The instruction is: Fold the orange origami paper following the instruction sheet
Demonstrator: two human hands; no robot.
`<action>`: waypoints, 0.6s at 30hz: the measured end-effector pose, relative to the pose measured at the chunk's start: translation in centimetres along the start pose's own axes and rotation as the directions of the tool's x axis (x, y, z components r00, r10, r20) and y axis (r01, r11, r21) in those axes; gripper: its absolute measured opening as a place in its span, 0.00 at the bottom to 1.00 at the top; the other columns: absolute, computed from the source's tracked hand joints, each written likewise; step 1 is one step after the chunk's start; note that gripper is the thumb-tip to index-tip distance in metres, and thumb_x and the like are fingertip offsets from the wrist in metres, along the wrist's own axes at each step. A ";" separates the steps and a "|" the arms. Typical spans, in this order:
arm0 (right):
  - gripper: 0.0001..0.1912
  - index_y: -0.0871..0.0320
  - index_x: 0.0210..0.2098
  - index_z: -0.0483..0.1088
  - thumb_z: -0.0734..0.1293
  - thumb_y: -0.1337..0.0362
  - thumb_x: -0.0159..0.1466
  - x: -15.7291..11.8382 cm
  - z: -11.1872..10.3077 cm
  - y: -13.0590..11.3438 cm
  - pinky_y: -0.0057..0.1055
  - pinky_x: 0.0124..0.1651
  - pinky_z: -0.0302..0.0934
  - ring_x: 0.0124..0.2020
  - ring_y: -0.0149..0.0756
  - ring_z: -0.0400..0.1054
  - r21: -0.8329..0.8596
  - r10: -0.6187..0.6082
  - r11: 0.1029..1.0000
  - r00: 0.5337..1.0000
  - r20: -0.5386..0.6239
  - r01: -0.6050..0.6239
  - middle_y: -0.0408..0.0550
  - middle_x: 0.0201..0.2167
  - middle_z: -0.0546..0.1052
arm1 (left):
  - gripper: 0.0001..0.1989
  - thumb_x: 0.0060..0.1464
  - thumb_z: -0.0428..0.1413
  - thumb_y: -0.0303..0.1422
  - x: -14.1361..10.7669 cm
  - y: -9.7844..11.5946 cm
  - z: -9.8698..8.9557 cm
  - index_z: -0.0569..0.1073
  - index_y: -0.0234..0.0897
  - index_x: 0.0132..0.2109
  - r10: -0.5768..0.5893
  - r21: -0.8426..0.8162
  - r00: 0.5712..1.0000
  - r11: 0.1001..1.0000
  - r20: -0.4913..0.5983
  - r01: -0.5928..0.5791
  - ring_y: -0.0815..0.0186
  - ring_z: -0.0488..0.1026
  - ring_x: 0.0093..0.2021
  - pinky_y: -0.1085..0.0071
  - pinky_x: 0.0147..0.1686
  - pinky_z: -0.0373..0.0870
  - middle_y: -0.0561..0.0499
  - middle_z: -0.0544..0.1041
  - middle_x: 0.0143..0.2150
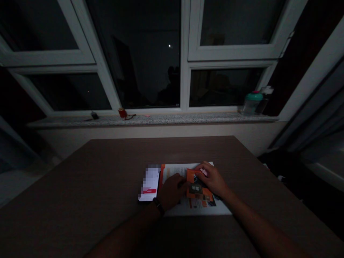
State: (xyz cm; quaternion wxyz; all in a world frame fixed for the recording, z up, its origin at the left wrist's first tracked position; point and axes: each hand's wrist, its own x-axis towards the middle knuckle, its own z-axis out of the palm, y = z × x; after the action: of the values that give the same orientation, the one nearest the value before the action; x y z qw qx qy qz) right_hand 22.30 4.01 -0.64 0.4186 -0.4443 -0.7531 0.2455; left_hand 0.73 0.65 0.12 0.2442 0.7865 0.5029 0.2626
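Note:
An orange packet (pixel 191 175) with a dark printed label lies over a printed paper sheet (pixel 174 211) on the table. My right hand (pixel 213 179) grips the packet along its right side, fingers bent over its upper edge. At the packet's left edge, my left hand (pixel 173 191) has its fingers curled with the tips against it; dim light blurs their exact hold. The left wrist wears a dark band (pixel 158 205). Just left of that hand rests a phone (pixel 150 182) with a lit screen, partly pixelated. Both hands cover parts of the sheet.
The brown table (pixel 107 172) ends before a stone windowsill (pixel 166 119). On the sill stand a small red jar (pixel 122 113), a small dark item (pixel 94 115) and a teal-lidded bottle (pixel 251 102). Dark windows rise behind, with curtains (pixel 317 96) at the sides.

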 end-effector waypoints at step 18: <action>0.14 0.59 0.28 0.72 0.69 0.53 0.55 0.1 -1.3 -0.5 0.26 0.28 0.53 0.24 0.30 0.61 0.267 0.258 0.896 0.907 0.334 -0.354 0.40 0.22 0.68 | 0.13 0.56 0.54 0.39 0.3 -0.1 -0.6 0.76 0.34 0.33 -0.001 -0.215 0.980 0.975 0.201 0.045 0.68 0.68 0.29 0.75 0.28 0.58 0.54 0.73 0.27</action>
State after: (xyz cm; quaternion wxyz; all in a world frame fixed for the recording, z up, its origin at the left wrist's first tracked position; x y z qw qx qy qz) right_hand 23.13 3.88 0.51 0.3261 -0.4432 -0.6755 0.4908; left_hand 0.37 1.03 0.58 0.3815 0.7711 0.4532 0.2333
